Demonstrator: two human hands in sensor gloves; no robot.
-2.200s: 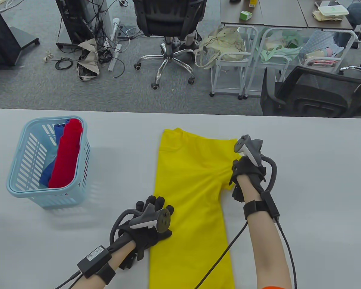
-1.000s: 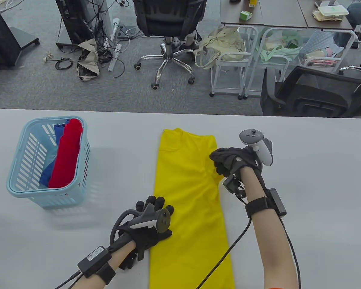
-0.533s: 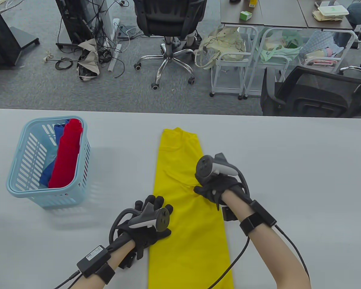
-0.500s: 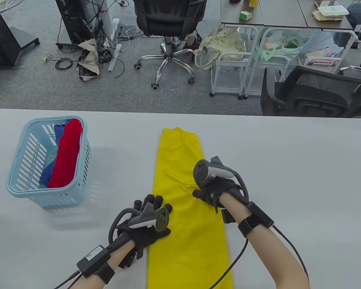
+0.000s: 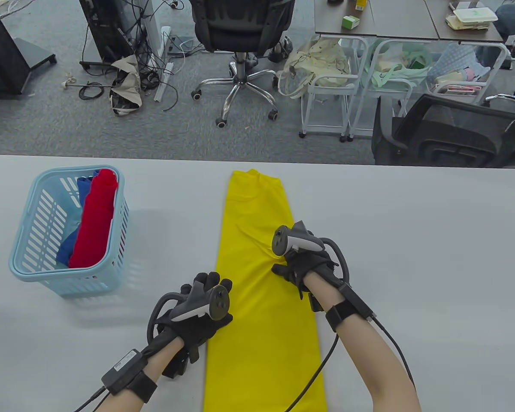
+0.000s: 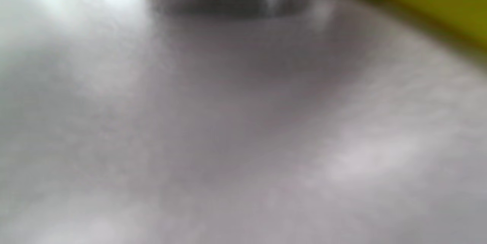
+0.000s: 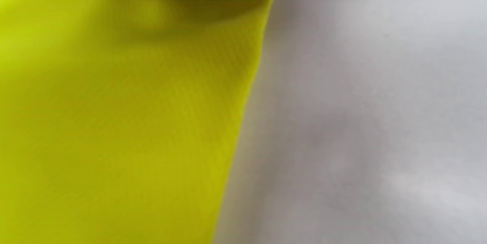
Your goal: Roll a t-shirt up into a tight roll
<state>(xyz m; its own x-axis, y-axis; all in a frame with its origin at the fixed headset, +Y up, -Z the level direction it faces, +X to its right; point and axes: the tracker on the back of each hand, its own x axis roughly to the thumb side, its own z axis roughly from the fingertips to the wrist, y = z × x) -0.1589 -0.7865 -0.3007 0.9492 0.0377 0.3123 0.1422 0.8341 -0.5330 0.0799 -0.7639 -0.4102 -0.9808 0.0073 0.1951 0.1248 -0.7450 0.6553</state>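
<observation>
Yellow t-shirt [image 5: 262, 274], folded into a long strip, lies mid-table. Left hand [image 5: 197, 319] rests flat on its left edge; right hand [image 5: 304, 266] presses its right edge, finger closure unclear. Uneven pressure could skew the strip, loosening any roll.

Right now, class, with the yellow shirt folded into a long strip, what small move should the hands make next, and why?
Probably slide both hands to one end. The shirt lies flat with no roll started, the left hand at its left edge and the right hand on its right side mid-length.
</observation>
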